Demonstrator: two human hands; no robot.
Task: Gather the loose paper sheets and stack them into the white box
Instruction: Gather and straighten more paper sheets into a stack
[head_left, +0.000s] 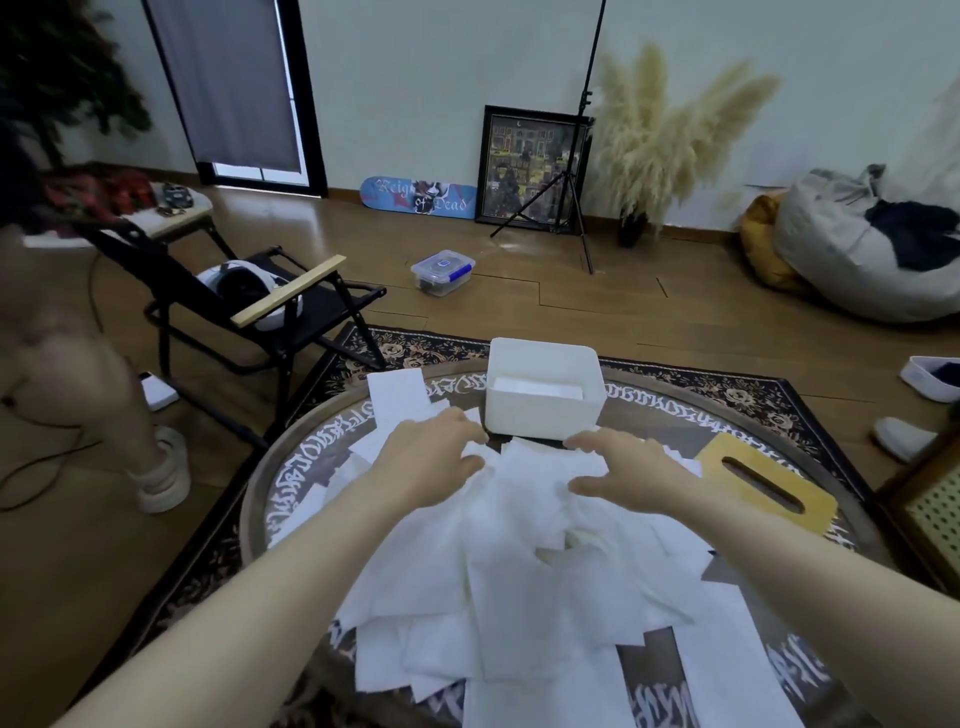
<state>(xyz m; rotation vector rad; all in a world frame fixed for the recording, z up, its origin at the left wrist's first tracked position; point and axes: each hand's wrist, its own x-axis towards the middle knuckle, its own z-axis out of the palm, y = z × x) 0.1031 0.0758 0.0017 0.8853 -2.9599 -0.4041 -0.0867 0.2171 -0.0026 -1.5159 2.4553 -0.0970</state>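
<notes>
A heap of loose white paper sheets (524, 587) covers the middle and near side of a round dark table (311, 457). The white box (540, 410) stands at the table's far side with a low stack of sheets inside it. My left hand (434, 457) lies palm down on the far left part of the heap, just in front of the box. My right hand (618, 470) lies on the far right part, fingers straight and pointing left. Both hands touch the paper with a gap of sheets between them.
A yellow tissue-box cover (763, 486) lies on the table to the right. A black folding chair (249, 306) stands to the left. Another person's leg (104, 395) is at the left edge. A patterned rug (405, 348) lies under the table.
</notes>
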